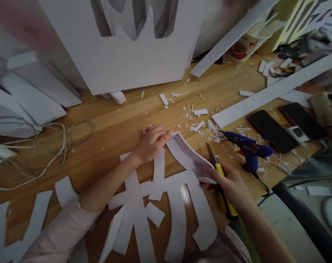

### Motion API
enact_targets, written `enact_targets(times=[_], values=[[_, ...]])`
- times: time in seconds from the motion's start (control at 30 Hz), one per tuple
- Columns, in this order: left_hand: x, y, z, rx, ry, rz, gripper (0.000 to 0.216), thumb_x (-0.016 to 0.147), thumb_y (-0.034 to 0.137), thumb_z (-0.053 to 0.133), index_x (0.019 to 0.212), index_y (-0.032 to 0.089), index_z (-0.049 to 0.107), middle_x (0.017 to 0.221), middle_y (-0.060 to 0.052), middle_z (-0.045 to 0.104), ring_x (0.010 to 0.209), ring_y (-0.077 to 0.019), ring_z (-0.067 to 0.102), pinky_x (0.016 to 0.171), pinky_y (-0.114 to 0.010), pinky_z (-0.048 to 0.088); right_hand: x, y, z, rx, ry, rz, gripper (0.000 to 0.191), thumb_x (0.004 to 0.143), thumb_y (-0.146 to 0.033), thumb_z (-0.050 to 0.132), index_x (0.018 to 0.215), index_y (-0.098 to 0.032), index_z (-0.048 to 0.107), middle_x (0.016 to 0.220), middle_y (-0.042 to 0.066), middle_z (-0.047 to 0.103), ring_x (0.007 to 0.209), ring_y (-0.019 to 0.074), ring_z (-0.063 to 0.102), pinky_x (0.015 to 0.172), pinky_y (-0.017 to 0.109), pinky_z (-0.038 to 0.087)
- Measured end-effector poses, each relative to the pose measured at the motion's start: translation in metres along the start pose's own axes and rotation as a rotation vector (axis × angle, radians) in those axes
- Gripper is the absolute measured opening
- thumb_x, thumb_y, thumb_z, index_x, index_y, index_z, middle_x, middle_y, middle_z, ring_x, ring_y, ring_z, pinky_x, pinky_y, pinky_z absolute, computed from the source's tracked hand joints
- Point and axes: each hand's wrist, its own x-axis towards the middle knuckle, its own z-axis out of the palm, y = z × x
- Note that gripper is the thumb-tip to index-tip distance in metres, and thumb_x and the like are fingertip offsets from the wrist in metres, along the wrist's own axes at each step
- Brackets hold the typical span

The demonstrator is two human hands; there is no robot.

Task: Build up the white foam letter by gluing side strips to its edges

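A large white foam-board character cutout (177, 186) lies flat on the wooden table in front of me. Along its upper right stroke a narrow white strip (192, 148) stands on edge and follows the curve. My left hand (153, 144) grips the far end of that strip, fingers curled at the corner. At the near end, my right hand (226, 179) has its thumb against the strip and also keeps a yellow-and-black utility knife (218, 168) in its palm, blade out and pointing away. Fingers under the board's edge are partly hidden.
A blue hot glue gun (246, 146) rests right of the knife, amid white scraps (200, 124). Beyond are a long white strip (264, 98), two phones (272, 129) and a paper cup (246, 45). Cables (63, 146) coil at left; a white box letter (138, 62) stands behind.
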Motion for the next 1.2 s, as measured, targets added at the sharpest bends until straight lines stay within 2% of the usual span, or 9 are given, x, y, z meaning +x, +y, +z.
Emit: enact_targets(times=[0.5, 0.67, 0.93, 1.2], values=[[0.0001, -0.0054, 0.0023, -0.044, 0.073, 0.058, 0.048, 0.098, 0.041, 0.036, 0.055, 0.02, 0.036, 0.069, 0.0, 0.052, 0.08, -0.0185, 0.049, 0.081, -0.037, 0.031, -0.0015, -0.0024, 0.0011, -0.02, 0.007, 0.009, 0.045, 0.071, -0.052, 0.075, 0.098, -0.02, 0.059, 0.063, -0.002, 0.07, 0.05, 0.0164, 0.068, 0.042, 0.019, 0.051], [0.0, -0.0051, 0.0028, -0.017, 0.07, 0.052, 0.049, 0.098, 0.044, 0.036, 0.056, 0.019, 0.043, 0.071, 0.001, 0.053, 0.08, -0.0172, 0.049, 0.084, -0.038, 0.028, 0.0003, 0.0002, 0.0002, -0.007, 0.011, -0.004, 0.045, 0.07, -0.054, 0.076, 0.096, -0.02, 0.06, 0.062, -0.002, 0.07, 0.051, 0.0179, 0.069, 0.042, 0.02, 0.051], [0.0005, -0.005, 0.0017, 0.011, 0.026, 0.058, 0.051, 0.099, 0.046, 0.03, 0.057, 0.018, 0.042, 0.073, 0.001, 0.051, 0.081, -0.0175, 0.049, 0.085, -0.039, 0.026, 0.001, 0.0006, 0.0001, -0.029, 0.028, -0.008, 0.048, 0.068, -0.056, 0.076, 0.094, -0.02, 0.059, 0.058, -0.002, 0.069, 0.045, 0.0167, 0.066, 0.04, 0.02, 0.049], [0.0, -0.007, 0.0037, -0.004, 0.033, 0.062, 0.05, 0.1, 0.045, 0.028, 0.06, 0.019, 0.04, 0.073, 0.002, 0.048, 0.084, -0.0179, 0.049, 0.087, -0.04, 0.025, 0.0007, 0.0014, 0.0005, -0.044, 0.022, -0.005, 0.044, 0.07, -0.057, 0.074, 0.09, -0.02, 0.058, 0.057, 0.001, 0.071, 0.046, 0.0176, 0.066, 0.04, 0.021, 0.049]])
